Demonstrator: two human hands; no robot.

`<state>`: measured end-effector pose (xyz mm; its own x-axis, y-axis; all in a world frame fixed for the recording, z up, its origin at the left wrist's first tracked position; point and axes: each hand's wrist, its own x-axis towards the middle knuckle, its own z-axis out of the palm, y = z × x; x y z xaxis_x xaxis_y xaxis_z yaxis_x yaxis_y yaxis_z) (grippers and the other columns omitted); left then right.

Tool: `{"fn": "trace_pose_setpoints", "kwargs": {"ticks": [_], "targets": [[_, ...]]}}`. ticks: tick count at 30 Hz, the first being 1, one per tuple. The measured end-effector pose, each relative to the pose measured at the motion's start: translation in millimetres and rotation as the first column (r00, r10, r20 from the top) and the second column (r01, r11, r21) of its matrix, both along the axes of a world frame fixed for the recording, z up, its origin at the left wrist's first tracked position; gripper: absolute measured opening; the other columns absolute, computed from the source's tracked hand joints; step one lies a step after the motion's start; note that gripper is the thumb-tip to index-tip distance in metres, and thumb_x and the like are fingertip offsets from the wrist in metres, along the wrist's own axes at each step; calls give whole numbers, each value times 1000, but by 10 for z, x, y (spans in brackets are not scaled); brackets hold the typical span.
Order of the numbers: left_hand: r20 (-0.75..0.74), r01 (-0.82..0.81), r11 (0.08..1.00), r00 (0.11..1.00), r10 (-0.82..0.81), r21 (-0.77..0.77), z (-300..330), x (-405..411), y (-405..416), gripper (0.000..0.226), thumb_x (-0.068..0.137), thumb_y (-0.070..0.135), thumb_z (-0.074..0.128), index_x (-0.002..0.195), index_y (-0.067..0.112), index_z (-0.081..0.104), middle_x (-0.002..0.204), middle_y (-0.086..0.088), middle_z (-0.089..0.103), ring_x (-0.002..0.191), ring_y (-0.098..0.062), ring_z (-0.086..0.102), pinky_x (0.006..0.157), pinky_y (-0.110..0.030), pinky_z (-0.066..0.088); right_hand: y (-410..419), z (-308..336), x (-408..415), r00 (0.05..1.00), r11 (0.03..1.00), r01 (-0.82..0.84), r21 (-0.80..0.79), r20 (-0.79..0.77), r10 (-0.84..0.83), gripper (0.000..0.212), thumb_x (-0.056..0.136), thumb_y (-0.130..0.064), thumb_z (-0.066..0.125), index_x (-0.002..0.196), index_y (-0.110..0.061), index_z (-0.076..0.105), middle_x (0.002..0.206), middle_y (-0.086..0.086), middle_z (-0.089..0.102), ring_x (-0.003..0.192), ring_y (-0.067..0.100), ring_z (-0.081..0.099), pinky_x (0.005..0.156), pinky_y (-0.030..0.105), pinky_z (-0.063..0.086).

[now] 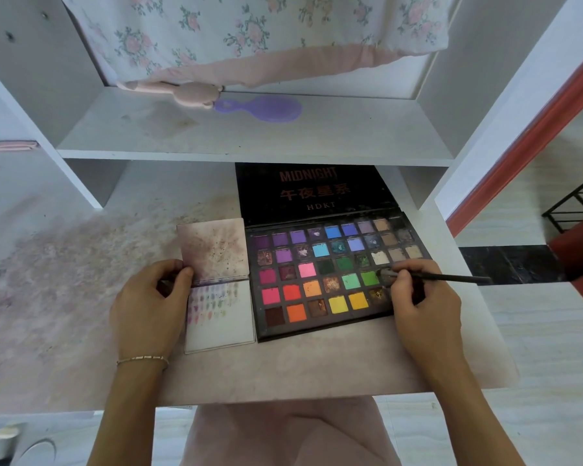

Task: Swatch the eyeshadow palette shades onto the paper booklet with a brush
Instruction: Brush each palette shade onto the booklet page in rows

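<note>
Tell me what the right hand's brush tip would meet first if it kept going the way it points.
Likely the eyeshadow palette: the right hand aims the brush leftward, bristles over its right-side pans; contact unclear.

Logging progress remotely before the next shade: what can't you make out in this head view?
- Pan under the brush tip: covered by bristles and right hand; shade unclear.
- Palette near-right corner: hidden by the right hand.
- Booklet left edge: under left hand fingers.
- Swatch marks: too small and faint to count.
- Lid's small print: blurred.
</note>
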<state>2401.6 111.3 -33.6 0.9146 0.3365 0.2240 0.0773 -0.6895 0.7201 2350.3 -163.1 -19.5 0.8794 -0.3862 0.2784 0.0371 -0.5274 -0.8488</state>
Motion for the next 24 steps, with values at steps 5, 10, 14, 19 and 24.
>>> {"fn": "trace_pose_setpoints", "kwargs": {"ticks": [5,10,14,19,24], "targets": [[14,6,1000,1000,-6,15,-12,5,6,6,82,17,64,84,15,69,71,5,57,67,-16,50,63,-27,34,146,-10,-20,997,996,-56,65,49,53,39,86,5,51,79,-34,48,71,-11,56,71,-5,57,57,6,46],[31,15,1000,999,-15,0,-31,8,18,5,81,15,64,83,15,70,70,7,57,63,-13,49,59,-24,34,409,-7,-19,987,974,-155,164,62,147,32,86,0,55,80,-31,50,76,-5,61,66,1,58,54,9,46],[23,19,1000,1000,-19,4,-47,16,26,6,80,17,64,83,18,70,71,11,56,64,-7,48,57,-21,33,724,9,-23,967,949,-255,187,47,251,15,80,-13,56,76,-28,54,77,-7,62,60,3,56,52,9,43],[26,27,1000,999,-26,-6,-57,25,36,7,80,19,64,84,20,70,72,12,58,63,-1,47,59,-13,32,1036,16,5,930,925,-361,118,-20,366,16,77,-22,57,72,-37,52,74,-13,59,65,3,54,55,6,38],[48,22,1000,999,-22,2,-61,23,40,6,79,17,66,83,17,70,71,12,55,65,-10,50,60,-23,34,1155,-4,46,905,910,-408,74,-96,414,11,78,-28,53,74,-38,52,72,-9,63,72,9,59,64,33,51]]}}
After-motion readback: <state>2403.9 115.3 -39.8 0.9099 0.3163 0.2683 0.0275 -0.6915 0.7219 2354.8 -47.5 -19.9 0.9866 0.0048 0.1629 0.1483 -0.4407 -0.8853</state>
